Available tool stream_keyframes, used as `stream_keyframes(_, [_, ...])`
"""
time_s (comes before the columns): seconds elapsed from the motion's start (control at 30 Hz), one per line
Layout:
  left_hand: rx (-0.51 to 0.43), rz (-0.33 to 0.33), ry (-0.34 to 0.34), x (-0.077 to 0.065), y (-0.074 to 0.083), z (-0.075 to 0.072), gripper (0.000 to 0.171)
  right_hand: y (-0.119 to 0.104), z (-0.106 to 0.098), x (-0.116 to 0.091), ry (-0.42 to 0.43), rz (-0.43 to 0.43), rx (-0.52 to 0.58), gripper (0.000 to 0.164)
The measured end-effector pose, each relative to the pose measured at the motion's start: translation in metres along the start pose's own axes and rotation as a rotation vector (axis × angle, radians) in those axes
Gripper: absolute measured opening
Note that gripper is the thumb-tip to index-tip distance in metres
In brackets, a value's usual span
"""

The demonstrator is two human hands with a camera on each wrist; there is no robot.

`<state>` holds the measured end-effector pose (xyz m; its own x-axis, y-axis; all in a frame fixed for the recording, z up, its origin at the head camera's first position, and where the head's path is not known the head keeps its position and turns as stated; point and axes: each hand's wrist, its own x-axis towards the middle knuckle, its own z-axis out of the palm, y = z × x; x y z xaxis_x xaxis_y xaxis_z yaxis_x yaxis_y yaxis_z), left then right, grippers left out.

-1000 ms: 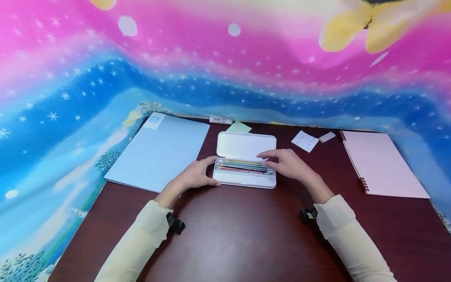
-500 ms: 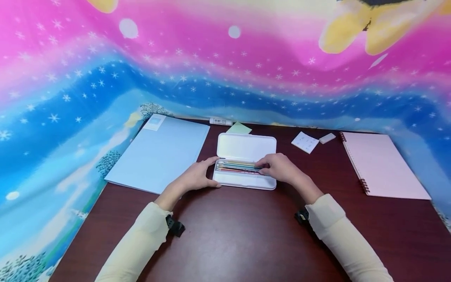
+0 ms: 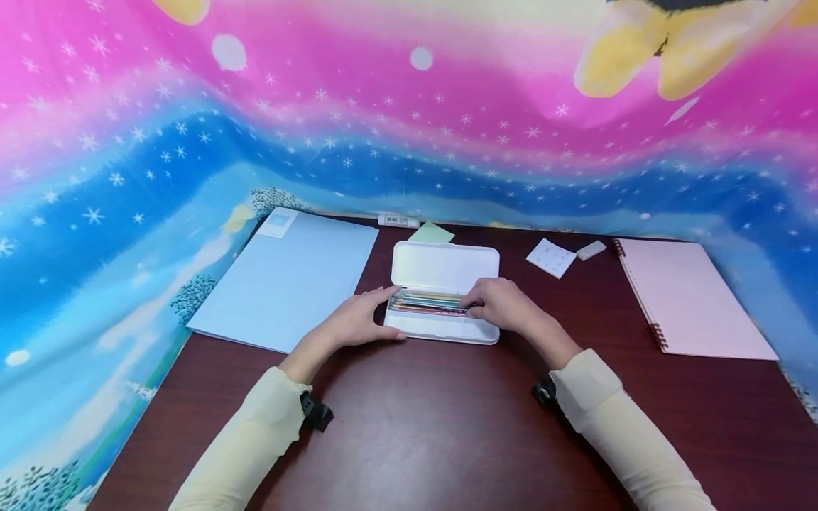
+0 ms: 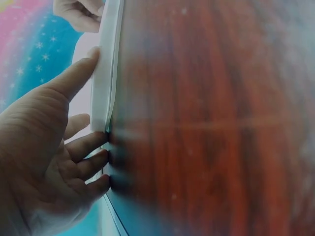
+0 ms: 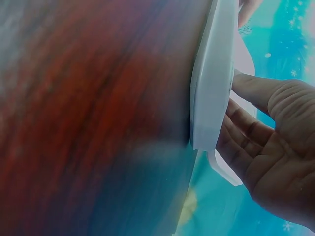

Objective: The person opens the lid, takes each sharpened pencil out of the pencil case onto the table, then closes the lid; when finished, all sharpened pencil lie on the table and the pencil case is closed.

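Note:
A white pencil case (image 3: 441, 328) lies on the dark wooden table with its lid (image 3: 441, 266) raised at the back. Several coloured pencils (image 3: 424, 303) lie side by side in its rear compartment. My left hand (image 3: 351, 319) holds the case at its left end, thumb along the front edge and fingers around the end. In the left wrist view, that thumb (image 4: 78, 73) touches the front wall. Over the right half of the case, my right hand (image 3: 505, 304) has thumb and index finger closed at the pencils. Its fingertips are partly hidden behind the case wall (image 5: 211, 93) in the right wrist view.
A pale blue folder (image 3: 290, 277) lies at the left and a pink spiral notebook (image 3: 696, 298) at the right. Behind the case are a glue stick (image 3: 397, 221) and green paper (image 3: 432, 232). A white card (image 3: 551, 257) and an eraser (image 3: 591, 250) lie back right.
My right hand has moved left and down into the pencil compartment, its thumb and index finger closing at the pencils. The left hand has stayed at the left end of the case.

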<state>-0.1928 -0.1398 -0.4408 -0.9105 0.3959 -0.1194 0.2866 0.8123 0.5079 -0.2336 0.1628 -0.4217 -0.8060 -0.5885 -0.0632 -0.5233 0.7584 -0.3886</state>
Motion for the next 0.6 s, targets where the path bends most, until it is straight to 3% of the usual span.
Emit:
stream_keyframes(0.37, [0.079, -0.005, 0.024, -0.0004, 0.0052, -0.0010, 0.090, -0.0029, 0.0011, 0.0074, 0.001, -0.020, -0.010, 0.016])
stream_keyframes(0.6, [0.065, -0.023, 0.024, 0.0036, 0.0059, 0.0005, 0.093, -0.0026, 0.0020, 0.0066, -0.007, 0.017, 0.000, 0.017])
